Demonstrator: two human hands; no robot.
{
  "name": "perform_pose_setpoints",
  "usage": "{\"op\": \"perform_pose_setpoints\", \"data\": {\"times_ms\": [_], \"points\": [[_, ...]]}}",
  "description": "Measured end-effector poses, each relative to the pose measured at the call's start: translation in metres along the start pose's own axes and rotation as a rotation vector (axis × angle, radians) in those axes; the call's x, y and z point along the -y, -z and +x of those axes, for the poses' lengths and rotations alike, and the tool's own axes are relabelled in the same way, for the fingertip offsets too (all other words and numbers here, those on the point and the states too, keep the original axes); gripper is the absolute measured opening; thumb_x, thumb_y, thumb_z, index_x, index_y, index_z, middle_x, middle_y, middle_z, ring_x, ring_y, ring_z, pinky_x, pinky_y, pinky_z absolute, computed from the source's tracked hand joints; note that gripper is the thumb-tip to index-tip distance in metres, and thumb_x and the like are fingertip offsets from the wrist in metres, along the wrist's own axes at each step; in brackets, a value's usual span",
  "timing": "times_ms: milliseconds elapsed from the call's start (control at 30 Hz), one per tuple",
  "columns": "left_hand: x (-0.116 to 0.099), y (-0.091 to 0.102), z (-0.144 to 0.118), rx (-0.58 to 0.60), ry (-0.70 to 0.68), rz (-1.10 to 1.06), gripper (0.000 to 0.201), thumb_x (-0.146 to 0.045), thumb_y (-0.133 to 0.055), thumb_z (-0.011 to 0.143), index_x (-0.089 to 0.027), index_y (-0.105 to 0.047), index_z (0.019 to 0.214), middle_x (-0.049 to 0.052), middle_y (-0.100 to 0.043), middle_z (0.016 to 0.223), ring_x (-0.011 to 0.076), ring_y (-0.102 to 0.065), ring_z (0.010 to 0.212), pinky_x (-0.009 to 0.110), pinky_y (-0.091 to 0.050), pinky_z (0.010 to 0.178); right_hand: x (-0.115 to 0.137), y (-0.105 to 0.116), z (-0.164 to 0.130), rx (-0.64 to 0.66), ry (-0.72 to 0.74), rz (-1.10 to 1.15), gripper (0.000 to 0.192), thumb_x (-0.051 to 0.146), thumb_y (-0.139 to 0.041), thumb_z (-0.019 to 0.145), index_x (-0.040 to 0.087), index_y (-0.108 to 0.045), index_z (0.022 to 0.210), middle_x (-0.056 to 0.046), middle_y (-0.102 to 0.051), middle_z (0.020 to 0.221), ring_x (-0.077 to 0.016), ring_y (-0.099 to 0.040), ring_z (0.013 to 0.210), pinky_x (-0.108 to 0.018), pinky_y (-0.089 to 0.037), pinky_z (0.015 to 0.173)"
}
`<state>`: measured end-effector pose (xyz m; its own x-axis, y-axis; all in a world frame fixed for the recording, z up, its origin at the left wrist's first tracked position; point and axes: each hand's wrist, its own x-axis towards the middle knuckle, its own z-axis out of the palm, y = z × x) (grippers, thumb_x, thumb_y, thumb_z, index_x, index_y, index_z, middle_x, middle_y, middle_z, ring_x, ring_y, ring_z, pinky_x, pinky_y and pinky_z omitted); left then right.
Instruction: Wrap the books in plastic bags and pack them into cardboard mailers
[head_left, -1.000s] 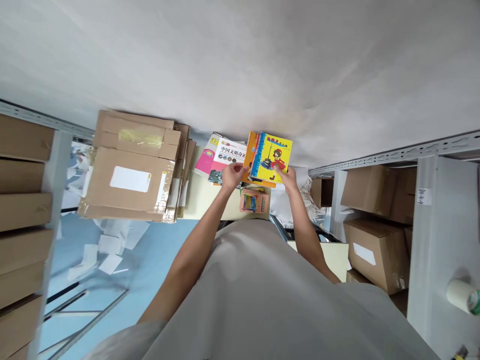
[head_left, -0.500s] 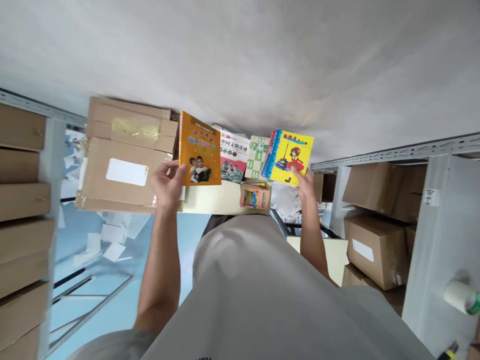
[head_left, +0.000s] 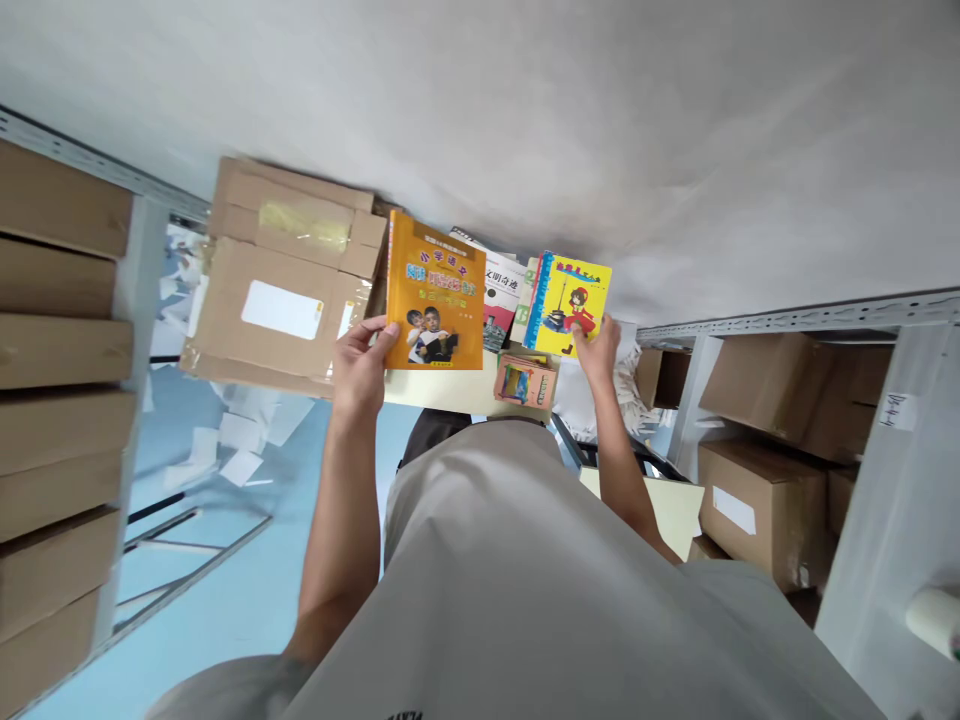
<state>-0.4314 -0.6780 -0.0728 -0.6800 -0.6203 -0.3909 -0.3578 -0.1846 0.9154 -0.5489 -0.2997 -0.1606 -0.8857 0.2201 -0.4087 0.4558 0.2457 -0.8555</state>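
Since half a second ago the orange book [head_left: 435,292] has drifted back toward the middle, its cover now overlapping the white-covered book [head_left: 501,290] behind it, and the gap to the yellow book [head_left: 570,303] has narrowed. The left hand [head_left: 361,366] pinches the orange book at its lower left corner, thumb on the cover, so the book stands up and to the right of that grip, long axis near upright. The right hand [head_left: 598,352] grasps a small fanned bundle, the yellow book foremost, by its lower right corner; the bundle rises up and to the left of that grip, tilted slightly. The two covers face the camera, apart. Below and between the grips a small colourful box [head_left: 525,382] lies on the pale worktop [head_left: 442,395]. A taped cardboard carton [head_left: 281,290] sits just left of the left grip.
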Motion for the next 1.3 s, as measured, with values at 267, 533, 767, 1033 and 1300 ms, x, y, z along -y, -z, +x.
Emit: {"op": "perform_pose_setpoints", "data": {"times_ms": [267, 533, 767, 1033, 1300], "points": [[0.018, 0.037, 0.0, 0.169, 0.22, -0.172, 0.06, -0.058, -0.111, 0.061, -0.021, -0.08, 0.098, 0.006, -0.086, 0.094, 0.0245, -0.083, 0.086, 0.033, -0.069, 0.076, 0.032, -0.094, -0.086, 0.514, -0.004, 0.173, 0.102, 0.084, -0.093, 0.085, 0.023, -0.063, 0.162, -0.018, -0.081, 0.153, -0.0411, -0.071, 0.155, -0.058, -0.061, 0.131], [0.041, 0.132, 0.05, 0.209, 0.174, 0.012, 0.065, -0.066, -0.108, 0.058, -0.021, -0.083, 0.097, 0.008, -0.088, 0.098, 0.025, -0.08, 0.088, 0.034, -0.065, 0.078, 0.03, -0.196, -0.146, 0.653, -0.041, 0.154, 0.063, 0.073, -0.09, 0.087, 0.029, -0.073, 0.128, -0.009, -0.09, 0.129, -0.0353, -0.087, 0.119, -0.053, -0.077, 0.101], [0.055, 0.231, 0.143, 0.401, -0.141, 0.61, 0.042, -0.049, -0.084, 0.083, -0.018, -0.086, 0.112, 0.016, -0.084, 0.118, 0.0373, -0.079, 0.114, 0.054, -0.062, 0.113, -0.004, -0.301, -0.182, 0.538, -0.097, 0.13, 0.056, 0.07, -0.087, 0.086, 0.029, -0.068, 0.118, -0.008, -0.088, 0.116, -0.0311, -0.086, 0.107, -0.049, -0.076, 0.092], [0.061, 0.245, 0.194, 0.725, -0.431, 0.946, 0.084, -0.023, -0.086, 0.085, -0.021, -0.066, 0.166, 0.012, -0.067, 0.127, 0.037, -0.066, 0.127, 0.054, -0.056, 0.123, -0.022, -0.306, -0.207, 0.413, -0.113, 0.109, 0.059, 0.071, -0.085, 0.085, 0.027, -0.07, 0.121, -0.009, -0.088, 0.108, -0.0316, -0.087, 0.103, -0.049, -0.076, 0.09], [0.068, 0.247, 0.2, 0.832, -0.432, 0.957, 0.101, -0.032, -0.096, 0.083, -0.022, -0.056, 0.175, 0.013, -0.064, 0.135, 0.0392, -0.061, 0.132, 0.058, -0.052, 0.128, -0.019, -0.304, -0.203, 0.368, -0.084, 0.084, 0.071, 0.071, -0.088, 0.085, 0.023, -0.078, 0.138, -0.012, -0.091, 0.118, -0.0358, -0.088, 0.108, -0.053, -0.077, 0.094]]}}
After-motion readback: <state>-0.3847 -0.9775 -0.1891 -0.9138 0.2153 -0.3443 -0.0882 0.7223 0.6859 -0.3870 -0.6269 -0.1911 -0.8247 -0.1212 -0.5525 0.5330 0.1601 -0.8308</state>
